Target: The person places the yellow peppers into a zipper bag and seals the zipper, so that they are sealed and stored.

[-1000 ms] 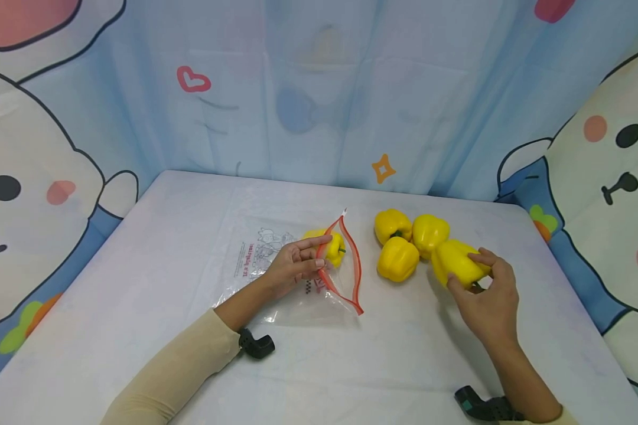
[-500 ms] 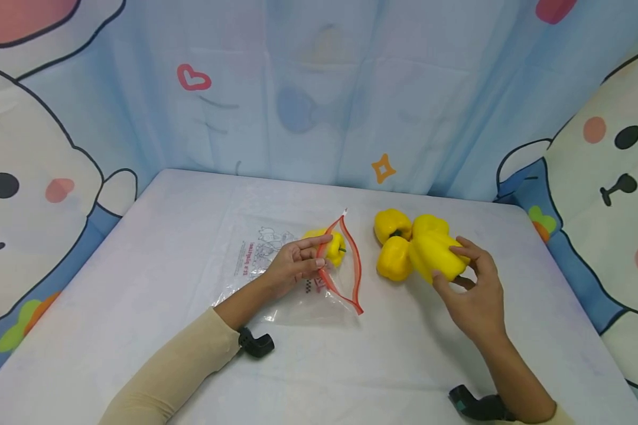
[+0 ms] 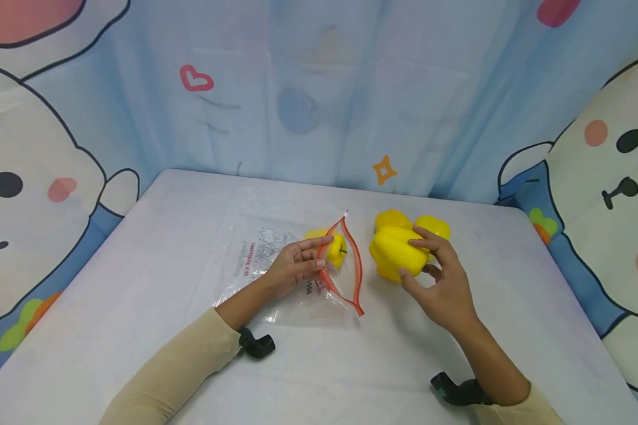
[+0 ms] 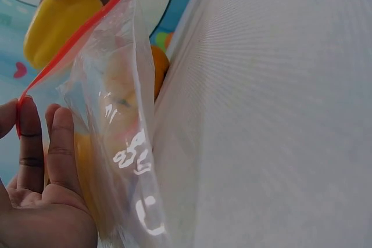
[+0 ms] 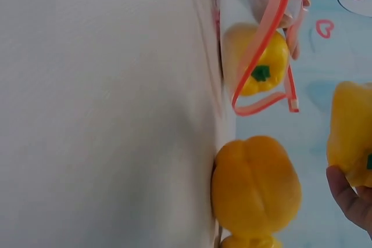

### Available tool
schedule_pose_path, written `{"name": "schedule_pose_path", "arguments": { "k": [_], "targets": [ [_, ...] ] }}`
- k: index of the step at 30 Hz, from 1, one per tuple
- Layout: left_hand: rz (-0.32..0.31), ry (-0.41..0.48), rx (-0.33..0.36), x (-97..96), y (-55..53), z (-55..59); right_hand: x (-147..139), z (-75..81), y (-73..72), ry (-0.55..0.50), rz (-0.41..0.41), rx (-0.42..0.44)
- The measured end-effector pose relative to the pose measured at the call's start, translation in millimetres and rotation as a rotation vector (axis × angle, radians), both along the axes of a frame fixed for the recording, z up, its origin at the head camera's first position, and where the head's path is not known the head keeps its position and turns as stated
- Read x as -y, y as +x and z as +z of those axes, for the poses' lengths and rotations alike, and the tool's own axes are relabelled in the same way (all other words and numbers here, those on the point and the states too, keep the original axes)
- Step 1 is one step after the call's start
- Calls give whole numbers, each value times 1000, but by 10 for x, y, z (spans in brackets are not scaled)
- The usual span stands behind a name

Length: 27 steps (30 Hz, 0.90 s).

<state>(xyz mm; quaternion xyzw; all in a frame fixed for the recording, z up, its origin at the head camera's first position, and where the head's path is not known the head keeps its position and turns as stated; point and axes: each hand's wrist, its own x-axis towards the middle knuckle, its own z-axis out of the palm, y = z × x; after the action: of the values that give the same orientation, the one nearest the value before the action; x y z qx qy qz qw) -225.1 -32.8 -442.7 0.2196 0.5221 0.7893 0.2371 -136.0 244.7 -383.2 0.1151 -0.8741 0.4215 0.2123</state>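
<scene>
My left hand (image 3: 298, 261) pinches the red-edged mouth of a clear zip bag (image 3: 292, 304) between thumb and fingers, and the mouth gapes toward the right. Inside the bag, near its opening, lies a yellow bell pepper (image 5: 275, 62) with a green stem. In my right hand (image 3: 441, 286) another yellow bell pepper (image 3: 396, 252) is gripped by thumb and fingertips, lifted off the table and a short way right of the bag mouth. In the left wrist view this held pepper (image 4: 61, 24) appears beyond the red zip edge.
Several loose yellow peppers sit behind the held one, including one at the back (image 3: 392, 218) and one to the right (image 3: 433, 225); the held pepper partly covers them. A white cloth covers the table (image 3: 319, 378). A patterned blue curtain (image 3: 319, 88) hangs behind.
My right hand has carried its pepper leftward, from the right side of the loose peppers to in front of them, closer to the bag. The left hand and the bag have stayed in place.
</scene>
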Motion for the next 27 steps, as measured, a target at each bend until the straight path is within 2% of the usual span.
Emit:
{"name": "schedule_pose_path", "arguments": {
  "k": [5, 12, 27],
  "targets": [
    [-1, -2, -6, 1, 23, -13, 123, -34, -136, 22, 92, 10],
    [0, 1, -3, 0, 33, -21, 269, -71, -281, 47, 118, 47],
    [-2, 1, -14, 19, 13, 14, 265, -214, -371, 65, 190, 101]
  ]
}}
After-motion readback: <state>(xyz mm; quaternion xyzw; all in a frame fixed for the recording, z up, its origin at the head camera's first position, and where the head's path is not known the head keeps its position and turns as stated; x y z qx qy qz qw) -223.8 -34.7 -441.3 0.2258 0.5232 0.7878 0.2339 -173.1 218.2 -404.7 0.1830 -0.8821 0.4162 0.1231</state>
